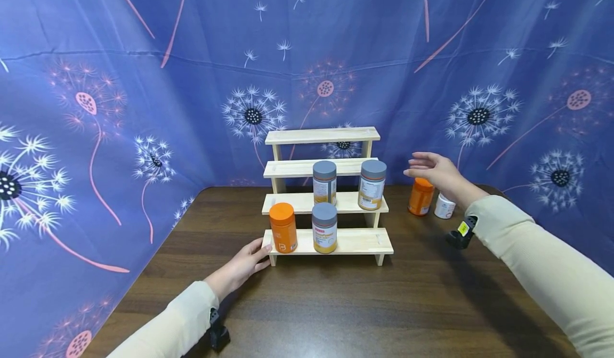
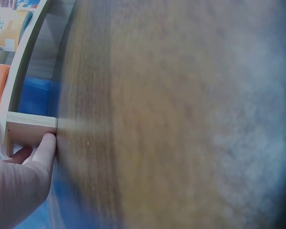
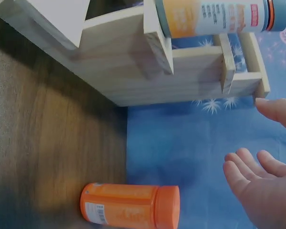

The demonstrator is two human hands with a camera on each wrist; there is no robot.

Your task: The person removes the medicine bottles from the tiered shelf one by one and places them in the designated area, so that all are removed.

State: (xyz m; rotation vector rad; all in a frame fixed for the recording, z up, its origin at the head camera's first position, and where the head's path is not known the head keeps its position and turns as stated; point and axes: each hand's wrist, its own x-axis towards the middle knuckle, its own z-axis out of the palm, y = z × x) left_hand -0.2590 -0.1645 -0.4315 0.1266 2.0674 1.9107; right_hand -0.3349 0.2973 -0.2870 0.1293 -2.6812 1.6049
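A four-tier wooden step shelf (image 1: 360, 241) stands on the table. My left hand (image 1: 247, 265) grips the left end of its lowest board; in the left wrist view the thumb lies over the board and a finger touches the wooden support (image 2: 31, 129) below. On that lowest tier stand an orange jar (image 1: 283, 230) and a grey-lidded jar (image 1: 324, 230). Two more grey-lidded jars, one in the middle (image 1: 324, 182) and one at the right (image 1: 371, 185), stand on the second tier. My right hand (image 1: 438, 177) hovers right of the shelf, fingers relaxed, holding nothing.
On the table under my right hand are another orange jar (image 1: 419, 201) and a small white container (image 1: 444, 207), close together. A blue dandelion-print cloth (image 1: 192, 97) hangs behind the brown wooden table (image 1: 336, 304).
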